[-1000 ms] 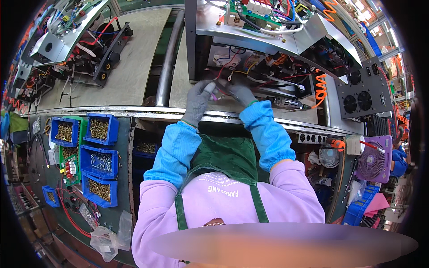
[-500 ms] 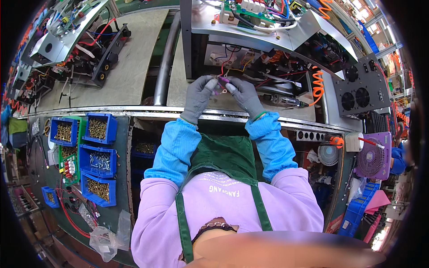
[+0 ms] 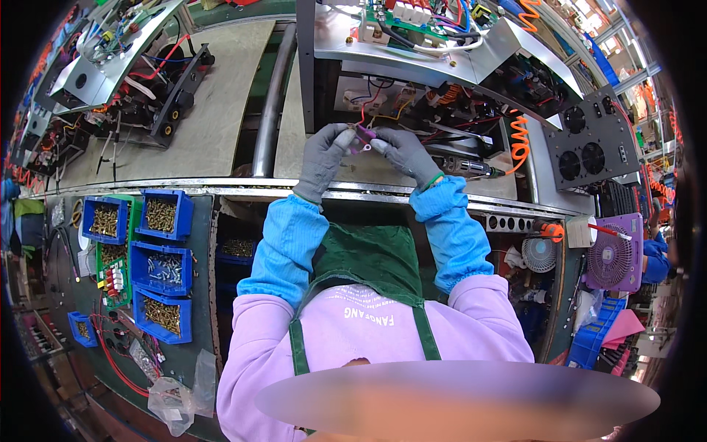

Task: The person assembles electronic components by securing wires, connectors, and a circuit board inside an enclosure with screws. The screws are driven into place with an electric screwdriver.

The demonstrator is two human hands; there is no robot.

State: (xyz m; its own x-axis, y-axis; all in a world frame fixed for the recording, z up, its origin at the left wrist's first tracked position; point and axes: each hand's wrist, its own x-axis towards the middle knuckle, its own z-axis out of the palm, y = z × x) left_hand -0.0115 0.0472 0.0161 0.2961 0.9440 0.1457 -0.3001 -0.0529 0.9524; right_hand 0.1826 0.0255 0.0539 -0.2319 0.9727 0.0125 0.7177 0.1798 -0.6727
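Note:
Both my hands wear grey gloves and meet in front of the open metal cabinet (image 3: 420, 59). Pinched between the fingertips of my left hand (image 3: 322, 158) and my right hand (image 3: 407, 156) is a purple wire lead (image 3: 364, 133), with a small ring terminal (image 3: 367, 147) hanging just below it. Right behind the fingers, a red wire (image 3: 366, 110) and a yellow wire (image 3: 398, 112) run back into the cabinet's dark interior. The fingertips partly hide the lead, so its exact joints cannot be made out.
A power screwdriver (image 3: 468, 167) on an orange coiled hose (image 3: 520, 144) lies right of my right hand. At left, blue bins (image 3: 163, 214) hold screws beside a green tray (image 3: 116, 291). Another opened chassis (image 3: 140, 110) stands far left; a black fan panel (image 3: 593, 144) stands right.
The purple lead has turned slightly between my fingertips, and its ring terminal sits a little higher. My right hand and forearm have shifted slightly to the right.

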